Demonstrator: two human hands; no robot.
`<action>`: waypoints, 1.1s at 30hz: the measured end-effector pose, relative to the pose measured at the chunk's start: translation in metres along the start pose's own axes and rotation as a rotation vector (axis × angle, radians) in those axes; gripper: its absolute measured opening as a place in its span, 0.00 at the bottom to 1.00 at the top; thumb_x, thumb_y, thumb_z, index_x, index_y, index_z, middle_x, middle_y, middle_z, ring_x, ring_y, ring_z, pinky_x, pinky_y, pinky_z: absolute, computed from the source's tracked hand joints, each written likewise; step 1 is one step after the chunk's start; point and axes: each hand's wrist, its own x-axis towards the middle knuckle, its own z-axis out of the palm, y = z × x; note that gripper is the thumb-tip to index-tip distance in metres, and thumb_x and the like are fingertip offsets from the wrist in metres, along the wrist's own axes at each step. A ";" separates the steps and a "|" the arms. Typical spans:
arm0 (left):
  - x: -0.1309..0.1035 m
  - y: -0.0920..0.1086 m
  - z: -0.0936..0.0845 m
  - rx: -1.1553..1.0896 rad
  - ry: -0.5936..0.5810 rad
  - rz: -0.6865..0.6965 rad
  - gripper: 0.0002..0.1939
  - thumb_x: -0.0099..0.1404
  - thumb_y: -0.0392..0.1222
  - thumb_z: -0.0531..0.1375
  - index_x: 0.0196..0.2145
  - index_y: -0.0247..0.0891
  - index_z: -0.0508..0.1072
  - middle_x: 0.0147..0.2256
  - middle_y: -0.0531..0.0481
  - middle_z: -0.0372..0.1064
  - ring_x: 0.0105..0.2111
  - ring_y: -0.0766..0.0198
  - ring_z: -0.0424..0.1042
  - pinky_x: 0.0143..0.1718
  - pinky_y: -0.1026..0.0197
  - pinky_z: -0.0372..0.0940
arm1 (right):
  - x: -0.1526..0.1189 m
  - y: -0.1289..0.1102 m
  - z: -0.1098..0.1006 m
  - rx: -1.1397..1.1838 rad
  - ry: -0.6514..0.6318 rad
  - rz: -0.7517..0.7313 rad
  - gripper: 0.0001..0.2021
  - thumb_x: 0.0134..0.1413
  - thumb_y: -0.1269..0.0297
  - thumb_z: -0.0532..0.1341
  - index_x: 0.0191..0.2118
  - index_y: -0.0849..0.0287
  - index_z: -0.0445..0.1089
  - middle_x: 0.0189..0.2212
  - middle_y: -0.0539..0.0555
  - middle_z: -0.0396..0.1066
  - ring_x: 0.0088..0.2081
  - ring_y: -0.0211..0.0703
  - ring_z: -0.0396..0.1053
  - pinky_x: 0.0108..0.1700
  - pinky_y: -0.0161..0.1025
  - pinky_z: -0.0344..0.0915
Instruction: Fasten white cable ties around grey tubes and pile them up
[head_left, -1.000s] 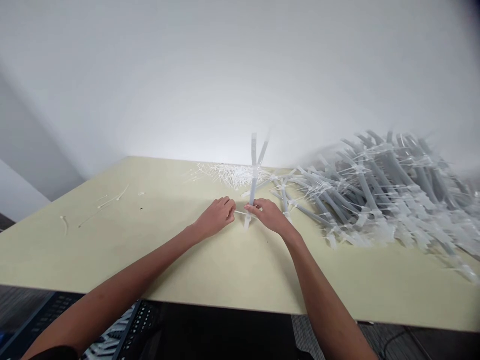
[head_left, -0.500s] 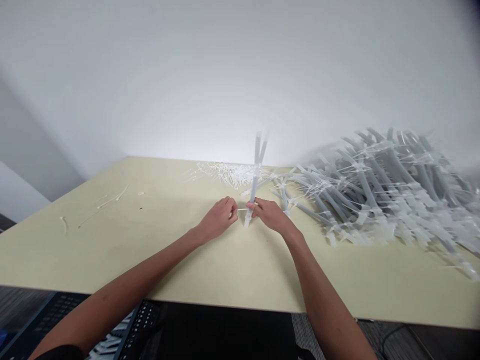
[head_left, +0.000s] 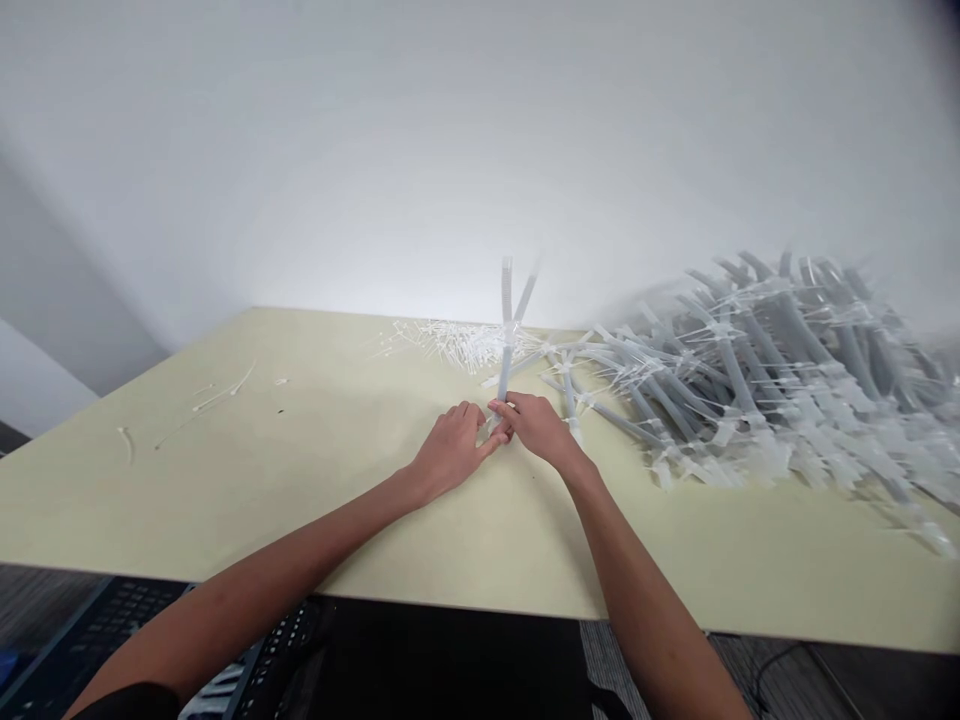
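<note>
A Y-shaped grey corrugated tube [head_left: 505, 368] stands upright in front of me, its two arms pointing up and a whitish fitting at its lower end. My right hand [head_left: 538, 428] pinches the tube just above that end. From the left, my left hand [head_left: 452, 450] reaches to the same end, thumb and forefinger around the whitish fitting. Its fingers partly hide the fitting, and any cable tie there cannot be made out. Behind the tube lies a heap of white cable ties [head_left: 465, 343].
A large pile of similar grey tube pieces [head_left: 735, 380] with whitish fittings and cable ties covers the table's right side. A few loose cable ties [head_left: 217, 402] lie at left on the pale yellow table [head_left: 337, 540]. A wall [head_left: 450, 150] rises behind. Dark perforated crates [head_left: 112, 625] stand below.
My left hand has moved from a short pull on a thin white strip, left of the tube, back against the tube's lower end. The tube's top has tilted slightly left.
</note>
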 end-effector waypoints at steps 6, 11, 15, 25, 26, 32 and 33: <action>0.004 -0.004 -0.001 -0.274 -0.005 -0.210 0.13 0.62 0.52 0.49 0.31 0.38 0.61 0.33 0.50 0.63 0.31 0.65 0.63 0.30 0.62 0.58 | 0.003 0.002 0.004 -0.013 0.032 -0.013 0.14 0.56 0.56 0.50 0.26 0.58 0.64 0.19 0.50 0.72 0.23 0.39 0.70 0.35 0.34 0.62; 0.004 -0.008 -0.001 -0.457 0.001 -0.233 0.17 0.59 0.56 0.52 0.32 0.38 0.62 0.32 0.51 0.65 0.29 0.65 0.63 0.29 0.62 0.57 | 0.004 0.002 0.011 -0.016 0.076 -0.032 0.14 0.56 0.57 0.50 0.25 0.58 0.64 0.17 0.50 0.70 0.23 0.40 0.70 0.33 0.34 0.61; 0.008 -0.015 0.003 -0.527 0.059 -0.270 0.16 0.62 0.54 0.49 0.29 0.38 0.61 0.26 0.53 0.64 0.27 0.66 0.62 0.28 0.63 0.55 | 0.004 0.000 0.018 0.135 0.041 0.003 0.14 0.56 0.56 0.49 0.28 0.58 0.65 0.20 0.51 0.72 0.24 0.40 0.71 0.33 0.35 0.63; 0.013 -0.033 0.002 -0.462 0.080 -0.167 0.12 0.62 0.50 0.51 0.27 0.38 0.61 0.23 0.56 0.61 0.23 0.69 0.58 0.25 0.65 0.52 | 0.012 0.008 0.024 -0.067 0.242 -0.014 0.20 0.54 0.49 0.49 0.23 0.59 0.64 0.18 0.50 0.65 0.23 0.39 0.64 0.29 0.35 0.60; 0.014 -0.034 0.002 -0.474 0.076 -0.187 0.12 0.62 0.50 0.51 0.27 0.38 0.61 0.23 0.56 0.61 0.23 0.69 0.58 0.26 0.65 0.53 | 0.013 0.009 0.025 -0.083 0.274 -0.026 0.20 0.53 0.49 0.49 0.23 0.59 0.65 0.20 0.51 0.64 0.25 0.39 0.64 0.29 0.35 0.60; 0.015 -0.035 0.003 -0.539 0.068 -0.245 0.13 0.60 0.51 0.52 0.27 0.38 0.61 0.23 0.55 0.63 0.25 0.67 0.63 0.28 0.64 0.57 | 0.017 0.014 0.037 0.338 0.209 0.016 0.18 0.51 0.50 0.53 0.39 0.58 0.67 0.35 0.55 0.66 0.37 0.43 0.67 0.25 0.34 0.69; 0.015 -0.036 0.003 -0.539 0.068 -0.245 0.13 0.60 0.51 0.52 0.27 0.38 0.62 0.24 0.55 0.64 0.25 0.67 0.64 0.28 0.64 0.57 | 0.017 0.014 0.038 0.400 0.188 0.025 0.18 0.51 0.50 0.53 0.40 0.58 0.67 0.35 0.55 0.66 0.37 0.42 0.67 0.26 0.35 0.70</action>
